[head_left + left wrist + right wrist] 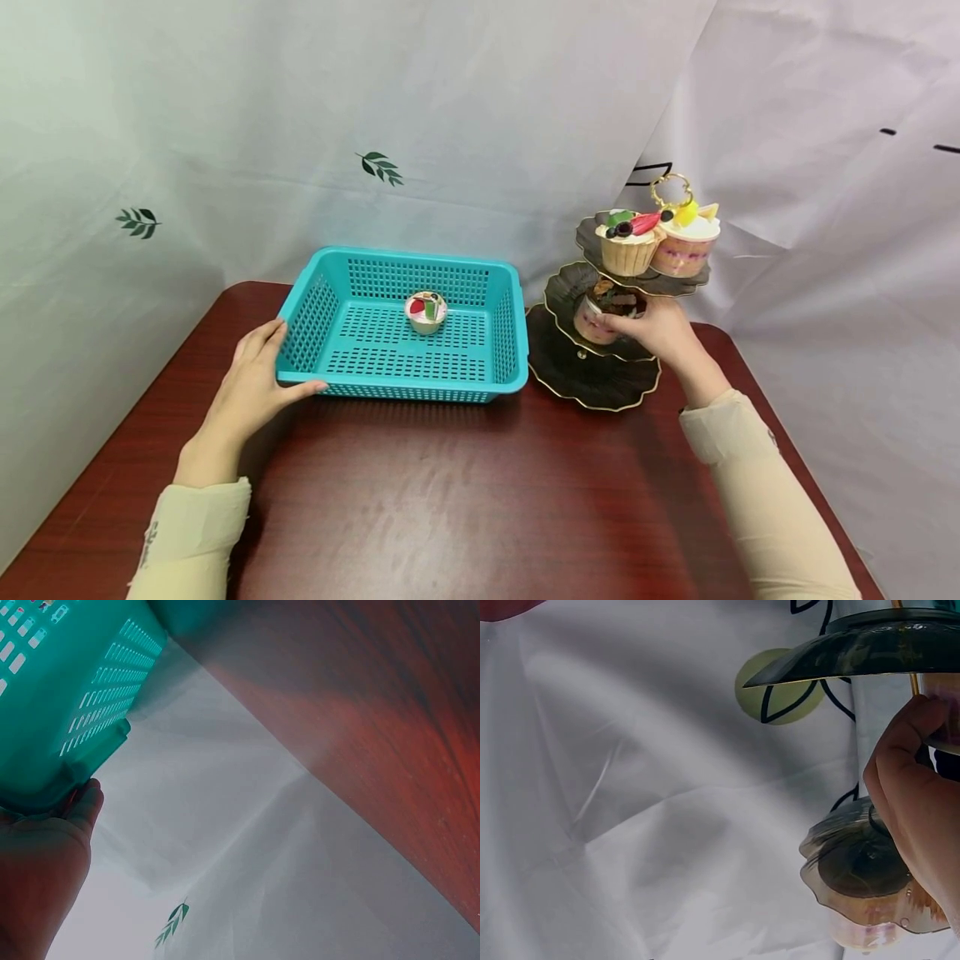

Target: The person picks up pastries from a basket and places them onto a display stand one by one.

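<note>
My left hand (247,379) holds the near left corner of a turquoise plastic basket (408,389), thumb along the front and fingers against the left side. Inside the basket sits a small toy cupcake (426,313) with red and green topping. My right hand (660,329) grips a toy cake cup (595,327) with a brown topping at the middle tier of a dark, gold-edged dessert stand (600,387). Its fingers are partly hidden behind the cup. In the right wrist view, the thumb and fingers close around the cup (941,690) between two tiers.
On the stand's top tier are a cupcake (628,254) with berries and a cake cup (681,254) with yellow fruit, beside a gold ring handle (671,191). The dark red wooden table (450,500) meets a pale cloth backdrop (480,125) behind the basket and stand.
</note>
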A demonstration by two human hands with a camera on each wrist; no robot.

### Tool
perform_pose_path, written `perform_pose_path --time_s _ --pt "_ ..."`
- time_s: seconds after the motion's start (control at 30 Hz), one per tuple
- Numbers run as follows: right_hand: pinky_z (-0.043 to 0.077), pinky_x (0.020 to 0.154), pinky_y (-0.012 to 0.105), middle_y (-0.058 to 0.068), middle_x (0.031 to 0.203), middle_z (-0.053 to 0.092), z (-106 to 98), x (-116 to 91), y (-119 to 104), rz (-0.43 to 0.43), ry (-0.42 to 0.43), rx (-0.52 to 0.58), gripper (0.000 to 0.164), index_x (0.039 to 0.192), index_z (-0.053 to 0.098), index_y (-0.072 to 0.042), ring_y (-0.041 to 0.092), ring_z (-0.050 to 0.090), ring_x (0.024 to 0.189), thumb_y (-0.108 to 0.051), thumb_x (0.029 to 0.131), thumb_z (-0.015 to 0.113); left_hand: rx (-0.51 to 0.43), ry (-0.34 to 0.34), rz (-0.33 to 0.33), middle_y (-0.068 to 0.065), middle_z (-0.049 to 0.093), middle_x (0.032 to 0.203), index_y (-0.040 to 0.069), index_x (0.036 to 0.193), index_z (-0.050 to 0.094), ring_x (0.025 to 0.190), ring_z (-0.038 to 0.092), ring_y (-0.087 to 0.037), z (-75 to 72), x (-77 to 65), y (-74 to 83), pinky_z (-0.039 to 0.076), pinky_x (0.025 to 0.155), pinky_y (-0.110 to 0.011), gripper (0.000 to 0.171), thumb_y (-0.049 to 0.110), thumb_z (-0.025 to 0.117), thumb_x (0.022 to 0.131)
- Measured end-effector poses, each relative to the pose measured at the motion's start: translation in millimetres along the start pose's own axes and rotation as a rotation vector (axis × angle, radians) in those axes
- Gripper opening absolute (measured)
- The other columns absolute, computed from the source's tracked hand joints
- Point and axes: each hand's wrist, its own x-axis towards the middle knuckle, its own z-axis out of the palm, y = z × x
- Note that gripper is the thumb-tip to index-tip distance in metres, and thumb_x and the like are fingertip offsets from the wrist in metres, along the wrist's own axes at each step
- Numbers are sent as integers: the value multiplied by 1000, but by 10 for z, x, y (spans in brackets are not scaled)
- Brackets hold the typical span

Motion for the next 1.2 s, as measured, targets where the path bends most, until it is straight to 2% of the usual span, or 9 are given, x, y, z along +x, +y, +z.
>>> perform_pose_path --time_s 0.27,0.5,0.7,0.97,1.2 --pt "34 107 54 23 141 47 9 20 21 -13 27 -2 67 133 49 -2 36 45 127 -20 76 79 0 -2 4 -25 24 154 -7 149 22 142 17 -43 -15 26 12 35 98 -69 111 51 78 74" --pt "40 101 53 24 125 58 56 -5 19 16 44 -11 56 124 56 -2 40 53 117 -23 77 78 7 -5 -3 -25 24 154 -7 149 22 142 17 -43 -28 11 -1 36 98 -69 110 49 79 74" --pt "41 98 55 26 123 60 64 -42 41 50 28 -61 55 125 56 -3 43 55 115 -28 80 76 8 -9 -5 -26 24 153 -8 149 22 142 17 -44 -23 -8 -4 36 96 -70 109 49 78 75" --pt "42 95 54 24 119 62 58 -72 56 81 8 -87 53 122 59 -3 40 56 111 -35 82 74 7 -2 -2 -26 25 153 -8 149 23 141 18 -43 0 -14 -11 36 97 -69 109 49 79 74" --pt "46 86 50 22 111 65 54 -95 58 87 6 -102 50 119 61 -3 37 60 100 -36 83 72 4 0 6 -27 25 153 -8 149 22 141 18 -44 3 -5 -16 35 97 -69 110 51 78 74"
